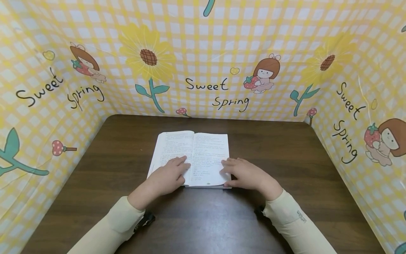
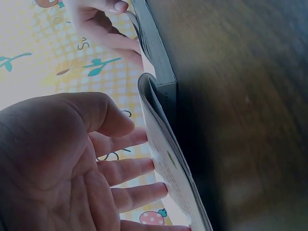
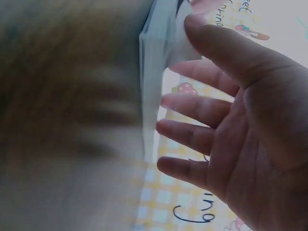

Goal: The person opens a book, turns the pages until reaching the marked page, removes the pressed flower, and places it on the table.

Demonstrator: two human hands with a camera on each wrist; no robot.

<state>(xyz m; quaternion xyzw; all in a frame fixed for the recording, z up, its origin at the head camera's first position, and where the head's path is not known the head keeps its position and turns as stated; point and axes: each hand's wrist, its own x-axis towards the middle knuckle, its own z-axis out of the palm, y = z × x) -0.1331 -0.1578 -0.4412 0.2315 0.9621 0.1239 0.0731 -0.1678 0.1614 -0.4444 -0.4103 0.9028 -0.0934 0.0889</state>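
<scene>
An open book [image 1: 210, 151] with printed pages lies on the brown table. My left hand [image 1: 168, 174] rests on the lower left page, its fingers extended; the left wrist view shows the fingertips [image 2: 159, 190] touching the paper, with the thumb raised off it. At the right page's lower outer edge is my right hand [image 1: 244, 173], its fingers spread on the paper. Its thumb [image 3: 207, 33] is at the bottom corner, where a page edge [image 2: 131, 18] curls up beside it. Blur hides whether the thumb is under that page.
The dark wood table [image 1: 203, 218] extends around the book. Yellow checked cloth [image 1: 203, 46] with flowers, cartoon figures and lettering hangs along the back and both sides. Black straps [image 1: 144, 220] show at the cream sleeves [image 1: 111, 225].
</scene>
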